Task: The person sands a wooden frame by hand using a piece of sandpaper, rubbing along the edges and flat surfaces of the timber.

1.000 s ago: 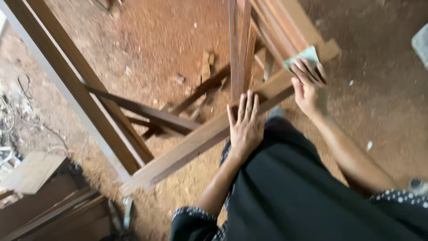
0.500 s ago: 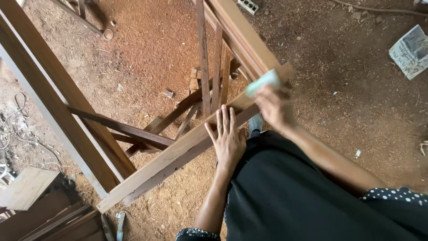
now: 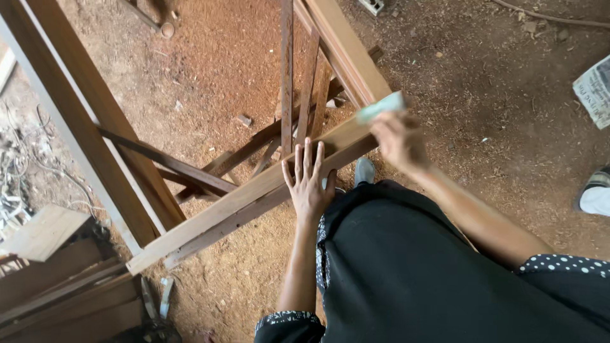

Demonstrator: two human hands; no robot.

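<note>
Step in hand: sanding top face of wooden rail point(image 3: 254, 194) of frame, judged from blurred stroke.
Left hand point(image 3: 309, 184): flat, fingers spread, pressing rail down; grasping nothing.
Right hand point(image 3: 397, 140): closed over pale green sandpaper pad point(image 3: 380, 107), at rail's far end.
Rail position: diagonal, above sawdust floor point(image 3: 210, 70).
Next move: likely firm bracing, even strokes along grain.

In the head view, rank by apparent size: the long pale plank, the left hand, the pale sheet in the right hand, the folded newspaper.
1. long pale plank
2. left hand
3. folded newspaper, cut by the frame edge, so unsure against the hand
4. pale sheet, blurred, in the right hand
</note>
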